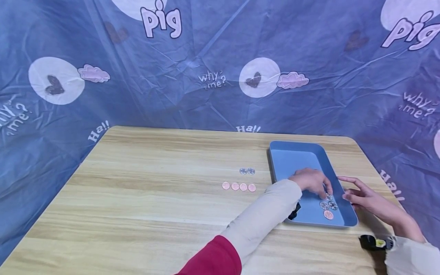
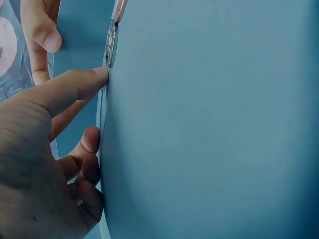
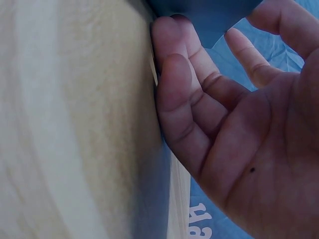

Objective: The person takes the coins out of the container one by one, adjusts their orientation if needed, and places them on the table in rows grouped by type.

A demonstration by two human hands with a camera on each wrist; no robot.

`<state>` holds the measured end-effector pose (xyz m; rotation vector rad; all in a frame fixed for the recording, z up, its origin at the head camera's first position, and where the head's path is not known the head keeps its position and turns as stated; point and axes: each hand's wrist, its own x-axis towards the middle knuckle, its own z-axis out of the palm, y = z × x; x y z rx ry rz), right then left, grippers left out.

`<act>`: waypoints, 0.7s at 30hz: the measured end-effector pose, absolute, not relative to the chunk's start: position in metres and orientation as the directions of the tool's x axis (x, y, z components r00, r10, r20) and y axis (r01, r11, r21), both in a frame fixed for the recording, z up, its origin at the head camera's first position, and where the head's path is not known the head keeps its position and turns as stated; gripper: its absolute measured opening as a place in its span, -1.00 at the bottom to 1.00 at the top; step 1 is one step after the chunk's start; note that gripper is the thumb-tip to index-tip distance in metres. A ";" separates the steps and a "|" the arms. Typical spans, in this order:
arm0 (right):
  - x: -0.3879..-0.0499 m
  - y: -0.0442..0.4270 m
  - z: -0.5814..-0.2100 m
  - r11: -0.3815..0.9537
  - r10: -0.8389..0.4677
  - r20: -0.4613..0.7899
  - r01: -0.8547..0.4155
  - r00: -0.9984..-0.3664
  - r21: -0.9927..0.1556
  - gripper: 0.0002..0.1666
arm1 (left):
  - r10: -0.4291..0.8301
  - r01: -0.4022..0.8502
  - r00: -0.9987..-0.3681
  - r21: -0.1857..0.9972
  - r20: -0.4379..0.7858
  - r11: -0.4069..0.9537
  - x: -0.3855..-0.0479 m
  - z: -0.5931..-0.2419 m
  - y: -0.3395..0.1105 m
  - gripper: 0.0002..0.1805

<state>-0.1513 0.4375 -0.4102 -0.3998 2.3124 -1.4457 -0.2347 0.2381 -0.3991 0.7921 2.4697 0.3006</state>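
Inside the blue tray, my left hand reaches down with thumb and a finger at a silver coin; its other fingers are curled in the left wrist view. Two silver coins and a copper-coloured coin lie just nearer the front, flat on the tray floor. My right hand holds the tray's right side, its thumb at the rim and its index finger stretched out along it. The right wrist view shows the curled fingers low against the tray's outside.
Left of the tray on the wooden table lie a pair of silver coins and, nearer the front, a row of several copper-coloured coins. A blue printed cloth hangs behind and beside the table. My left forearm crosses the tray's left rim.
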 end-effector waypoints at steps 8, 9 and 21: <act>-0.152 0.438 -0.411 0.404 -0.443 -0.171 -0.026 -0.880 -0.914 -0.26 | 0.616 0.512 -0.686 0.346 -0.387 0.786 -0.234 -0.401 0.237 -0.88; -0.152 0.438 -0.411 0.407 -0.442 -0.166 -0.032 -0.881 -0.913 -0.26 | 0.621 0.513 -0.683 0.352 -0.384 0.783 -0.234 -0.401 0.237 -0.89; -0.150 0.439 -0.413 0.381 -0.469 -0.125 -0.072 -0.874 -0.922 -0.24 | 0.699 0.553 -0.641 0.441 -0.318 0.707 -0.240 -0.405 0.233 -0.83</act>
